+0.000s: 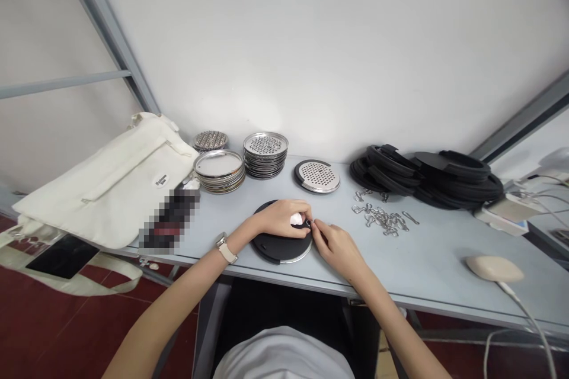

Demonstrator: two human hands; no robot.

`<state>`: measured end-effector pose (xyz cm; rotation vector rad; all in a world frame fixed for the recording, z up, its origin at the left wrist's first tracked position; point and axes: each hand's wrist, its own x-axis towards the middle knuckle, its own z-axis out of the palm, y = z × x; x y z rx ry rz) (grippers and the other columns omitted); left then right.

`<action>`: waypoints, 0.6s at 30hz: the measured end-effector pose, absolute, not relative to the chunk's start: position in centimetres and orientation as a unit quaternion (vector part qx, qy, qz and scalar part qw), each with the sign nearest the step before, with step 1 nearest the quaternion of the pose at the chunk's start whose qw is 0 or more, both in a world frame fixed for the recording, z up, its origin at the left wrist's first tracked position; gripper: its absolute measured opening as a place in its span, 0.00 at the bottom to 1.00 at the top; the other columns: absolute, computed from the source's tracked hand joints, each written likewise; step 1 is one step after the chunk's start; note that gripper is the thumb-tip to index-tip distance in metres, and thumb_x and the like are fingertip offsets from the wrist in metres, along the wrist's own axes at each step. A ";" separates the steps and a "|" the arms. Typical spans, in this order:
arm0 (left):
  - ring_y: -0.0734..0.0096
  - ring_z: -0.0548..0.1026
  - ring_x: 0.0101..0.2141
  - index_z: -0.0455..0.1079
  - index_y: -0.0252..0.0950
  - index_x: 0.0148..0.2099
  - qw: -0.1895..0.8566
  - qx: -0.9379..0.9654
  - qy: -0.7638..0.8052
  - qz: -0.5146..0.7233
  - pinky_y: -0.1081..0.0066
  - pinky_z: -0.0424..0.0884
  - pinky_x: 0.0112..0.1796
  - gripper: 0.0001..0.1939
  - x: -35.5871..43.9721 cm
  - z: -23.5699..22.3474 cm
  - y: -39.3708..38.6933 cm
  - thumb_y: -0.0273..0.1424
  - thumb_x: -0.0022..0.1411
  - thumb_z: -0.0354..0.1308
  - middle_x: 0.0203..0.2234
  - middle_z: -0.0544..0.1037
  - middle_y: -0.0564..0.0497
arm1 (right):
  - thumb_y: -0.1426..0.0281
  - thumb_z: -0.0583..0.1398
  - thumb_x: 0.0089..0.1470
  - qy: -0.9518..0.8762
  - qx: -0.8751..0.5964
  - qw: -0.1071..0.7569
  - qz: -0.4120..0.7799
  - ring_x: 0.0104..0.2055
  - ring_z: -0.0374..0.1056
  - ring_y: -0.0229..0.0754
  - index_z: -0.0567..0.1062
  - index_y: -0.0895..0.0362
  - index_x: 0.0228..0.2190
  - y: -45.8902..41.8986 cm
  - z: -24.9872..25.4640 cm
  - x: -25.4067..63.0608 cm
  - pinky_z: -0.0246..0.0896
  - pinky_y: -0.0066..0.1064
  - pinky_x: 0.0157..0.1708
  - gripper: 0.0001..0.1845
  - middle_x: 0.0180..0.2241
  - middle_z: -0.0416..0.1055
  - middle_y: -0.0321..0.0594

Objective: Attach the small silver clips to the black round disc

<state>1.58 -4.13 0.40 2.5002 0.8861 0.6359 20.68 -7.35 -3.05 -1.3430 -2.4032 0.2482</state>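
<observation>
A round black disc with a metal rim [279,246] lies on the grey table [427,260] in front of me. My left hand [283,218] rests on the disc's right edge, fingers curled and pressed on it, with something small and white under them. My right hand [334,243] meets it from the right, its fingertips pinched at the same spot on a small part I cannot make out. A wristwatch [226,247] is on my left wrist.
Behind stand stacks of perforated metal discs [265,153], plain metal rings [219,169] and one assembled strainer [317,175]. Black rubber rings [427,174] are piled at the right, with several metal hooks [384,217] before them. A cream bag [111,183] lies left, a mouse [493,267] right.
</observation>
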 end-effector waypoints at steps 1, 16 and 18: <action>0.72 0.69 0.34 0.65 0.35 0.36 0.205 0.898 0.316 0.229 0.75 0.63 0.37 0.08 1.6 0.4 -4.1 0.30 0.51 0.58 0.32 0.73 0.53 | 0.67 0.43 0.62 -0.853 -0.478 0.188 0.092 0.26 0.66 0.39 0.68 0.55 0.30 -7.3 -3.1 20.7 0.48 0.27 0.27 0.16 0.23 0.70 0.37; 0.72 0.71 0.35 0.69 0.35 0.36 0.227 0.890 0.318 0.234 0.75 0.64 0.38 0.08 1.6 0.4 -4.1 0.30 0.51 0.58 0.33 0.74 0.52 | 0.67 0.45 0.60 -0.849 -0.482 0.186 0.110 0.25 0.64 0.39 0.68 0.55 0.26 -7.4 -2.9 20.7 0.48 0.28 0.26 0.16 0.22 0.70 0.37; 0.72 0.71 0.35 0.69 0.35 0.36 0.227 0.891 0.316 0.235 0.75 0.64 0.38 0.08 1.6 0.4 -4.1 0.29 0.51 0.58 0.33 0.73 0.52 | 0.67 0.45 0.60 -0.849 -0.483 0.183 0.109 0.26 0.64 0.39 0.67 0.55 0.26 -7.4 -2.9 20.7 0.48 0.28 0.26 0.16 0.22 0.70 0.37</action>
